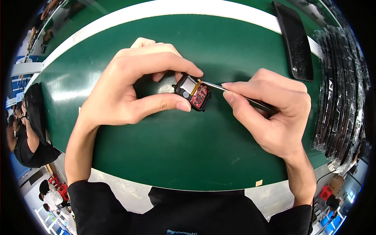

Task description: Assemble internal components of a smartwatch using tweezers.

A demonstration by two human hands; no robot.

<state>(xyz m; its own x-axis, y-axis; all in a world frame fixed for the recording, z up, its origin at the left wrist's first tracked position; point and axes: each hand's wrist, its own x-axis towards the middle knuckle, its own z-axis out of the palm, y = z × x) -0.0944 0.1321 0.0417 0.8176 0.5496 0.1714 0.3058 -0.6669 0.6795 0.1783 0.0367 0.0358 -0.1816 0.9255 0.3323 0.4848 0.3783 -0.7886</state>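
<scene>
Between the thumb and fingers of my left hand (137,84) is a small black smartwatch case (181,87), tilted above the green table. Its inside faces up and shows a red circuit board (201,97), a silver battery-like block (188,84) and a strip of yellow tape. My right hand (274,105) is closed in a pinch around metal tweezers (214,85). The tweezers' tip reaches the upper edge of the case, by the yellow strip. Whether the tip grips anything there is too small to tell.
A green tabletop (168,152) with a white strip (156,9) along its far side lies beneath my hands. At the far right rests a black tray (294,43). Beside it rises a stack of plastic-wrapped black trays (338,94). Another person (29,133) is at the left.
</scene>
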